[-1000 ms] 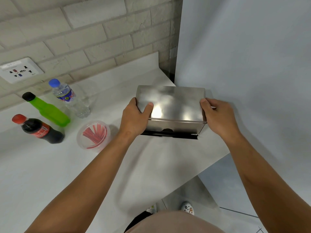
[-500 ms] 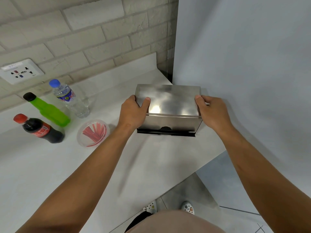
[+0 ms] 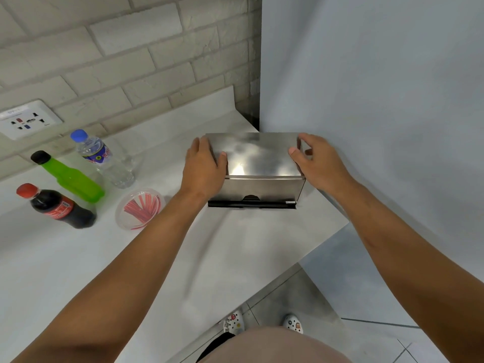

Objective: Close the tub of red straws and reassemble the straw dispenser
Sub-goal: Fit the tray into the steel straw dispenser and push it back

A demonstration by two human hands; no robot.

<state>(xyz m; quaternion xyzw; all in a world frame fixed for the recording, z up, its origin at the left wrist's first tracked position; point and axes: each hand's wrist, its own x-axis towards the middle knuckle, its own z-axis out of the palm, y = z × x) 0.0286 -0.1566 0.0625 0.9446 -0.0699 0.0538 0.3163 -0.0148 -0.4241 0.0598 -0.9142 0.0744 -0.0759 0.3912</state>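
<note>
On the white desk (image 3: 235,258), far right against the wall: steel straw dispenser (image 3: 255,158) standing with lid seated flush on the body, black tray bar along the near bottom edge, so reassembly looks nearly or fully finished. Left hand (image 3: 203,169) clamped on the lid's left end, thumb on top; right hand (image 3: 317,163) holding the right end more loosely, fingers curled behind. Left of the dispenser, near the bottles: tub of red straws (image 3: 140,208), seemingly under a clear lid, though seal hard to confirm. Probably only letting go left.
</note>
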